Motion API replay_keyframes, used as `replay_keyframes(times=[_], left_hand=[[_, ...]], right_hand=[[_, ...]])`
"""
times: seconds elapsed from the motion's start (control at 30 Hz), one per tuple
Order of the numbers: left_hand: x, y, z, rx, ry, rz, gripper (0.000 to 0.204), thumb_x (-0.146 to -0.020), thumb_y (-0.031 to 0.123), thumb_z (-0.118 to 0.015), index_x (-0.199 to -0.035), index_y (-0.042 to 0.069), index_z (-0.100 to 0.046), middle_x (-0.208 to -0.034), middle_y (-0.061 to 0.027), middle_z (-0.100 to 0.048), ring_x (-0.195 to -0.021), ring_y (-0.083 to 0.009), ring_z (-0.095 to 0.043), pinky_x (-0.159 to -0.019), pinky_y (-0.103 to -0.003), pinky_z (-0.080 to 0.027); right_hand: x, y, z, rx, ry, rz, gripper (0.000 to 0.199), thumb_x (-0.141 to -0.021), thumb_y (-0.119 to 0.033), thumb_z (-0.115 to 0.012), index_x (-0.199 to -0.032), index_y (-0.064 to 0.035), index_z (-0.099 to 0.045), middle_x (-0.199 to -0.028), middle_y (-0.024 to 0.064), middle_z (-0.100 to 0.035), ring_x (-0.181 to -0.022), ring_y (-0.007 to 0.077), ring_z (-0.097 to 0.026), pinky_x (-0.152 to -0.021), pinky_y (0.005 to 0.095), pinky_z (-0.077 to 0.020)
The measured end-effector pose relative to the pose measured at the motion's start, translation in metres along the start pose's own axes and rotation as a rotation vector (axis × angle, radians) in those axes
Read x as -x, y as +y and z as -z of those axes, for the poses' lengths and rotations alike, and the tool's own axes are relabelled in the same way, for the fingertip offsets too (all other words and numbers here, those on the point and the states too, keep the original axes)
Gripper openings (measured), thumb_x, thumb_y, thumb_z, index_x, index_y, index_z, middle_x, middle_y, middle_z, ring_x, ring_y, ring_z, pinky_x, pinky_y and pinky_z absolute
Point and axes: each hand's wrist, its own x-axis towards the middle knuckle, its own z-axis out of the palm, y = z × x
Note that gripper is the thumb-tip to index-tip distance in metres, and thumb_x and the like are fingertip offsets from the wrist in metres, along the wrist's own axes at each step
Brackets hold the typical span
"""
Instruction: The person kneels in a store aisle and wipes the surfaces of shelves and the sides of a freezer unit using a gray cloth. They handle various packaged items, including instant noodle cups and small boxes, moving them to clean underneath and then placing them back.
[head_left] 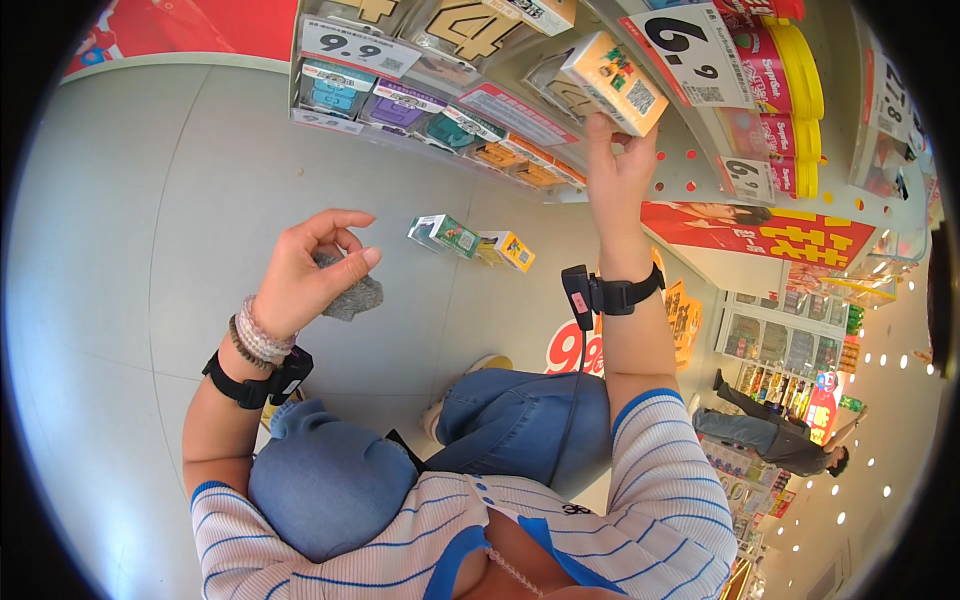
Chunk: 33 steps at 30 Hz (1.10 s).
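My right hand (620,170) reaches up to the shelf, its fingers and thumb at the lower end of a small orange-and-white box (618,85). That box is tilted and stands in front of clear packs with gold number shapes (470,28). Over the floor, my left hand (312,262) has curled fingers around a crumpled grey cloth (355,298), with the thumb and index finger apart. Part of the cloth is hidden by the hand. On the floor between my hands are a green-and-white box (444,235) and a yellow box (507,251), side by side.
A lower row of coloured packs (405,110) fills the shelf under a price label (360,50). Yellow-lidded pink tubs (795,80) stand on the right. My bent knees (520,420) are close below. Another person (770,440) stands farther off among shelves.
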Motion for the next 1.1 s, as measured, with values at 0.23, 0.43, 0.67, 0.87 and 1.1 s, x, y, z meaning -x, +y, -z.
replay_keyframes(times=[0.23, 0.43, 0.67, 0.87, 1.1], left_hand=[[-0.005, -0.014, 0.005, -0.004, 0.001, 0.066, 0.031, -0.080, 0.011, -0.071, -0.109, 0.003, -0.063, -0.075, 0.0010, -0.062, -0.068, -0.0056, -0.053, -0.065, -0.022, -0.045], [-0.012, -0.027, 0.010, -0.060, 0.013, 0.084, 0.031, -0.081, 0.013, -0.071, -0.109, 0.002, -0.063, -0.074, 0.0011, -0.063, -0.067, -0.0054, -0.052, -0.063, -0.023, -0.045], [-0.031, -0.030, 0.000, -0.276, -0.056, 0.130, 0.039, -0.077, 0.019, -0.074, -0.110, 0.003, -0.063, -0.072, -0.0013, -0.063, -0.061, -0.0088, -0.053, -0.060, -0.026, -0.046], [-0.072, -0.068, -0.023, -0.612, -0.259, 0.050, 0.067, -0.070, 0.023, -0.077, -0.128, 0.005, -0.049, -0.085, -0.0125, -0.065, -0.078, -0.0262, -0.063, -0.072, -0.037, -0.051], [-0.111, -0.125, -0.069, -0.962, -0.467, 0.016, 0.090, -0.071, 0.023, -0.075, -0.145, 0.016, -0.025, -0.104, -0.0192, -0.060, -0.099, -0.0348, -0.060, -0.082, -0.043, -0.050]], right_hand=[[-0.021, -0.001, -0.018, -0.308, -0.163, -0.143, 0.053, -0.090, -0.033, -0.064, -0.125, 0.0018, -0.047, -0.117, 0.0140, -0.058, -0.104, 0.0190, -0.056, -0.091, 0.0340, -0.0441], [-0.020, -0.002, -0.010, -0.433, -0.266, -0.236, 0.053, -0.090, -0.028, -0.066, -0.127, 0.0018, -0.044, -0.122, 0.0144, -0.054, -0.106, 0.0179, -0.054, -0.091, 0.0327, -0.0450], [-0.017, -0.011, -0.017, -0.470, -0.207, -0.216, 0.053, -0.089, -0.026, -0.067, -0.128, 0.0005, -0.043, -0.122, 0.0124, -0.053, -0.110, 0.0170, -0.052, -0.091, 0.0318, -0.0452], [0.003, -0.011, -0.012, -0.237, -0.007, -0.060, 0.057, -0.088, -0.028, -0.067, -0.130, -0.0008, -0.039, -0.117, 0.0109, -0.052, -0.104, 0.0177, -0.051, -0.088, 0.0317, -0.0461], [0.039, -0.011, 0.024, -0.118, -0.002, 0.088, 0.027, -0.091, -0.020, -0.062, -0.108, -0.0003, -0.056, -0.097, 0.0076, -0.058, -0.091, 0.0155, -0.057, -0.078, 0.0277, -0.0462]])
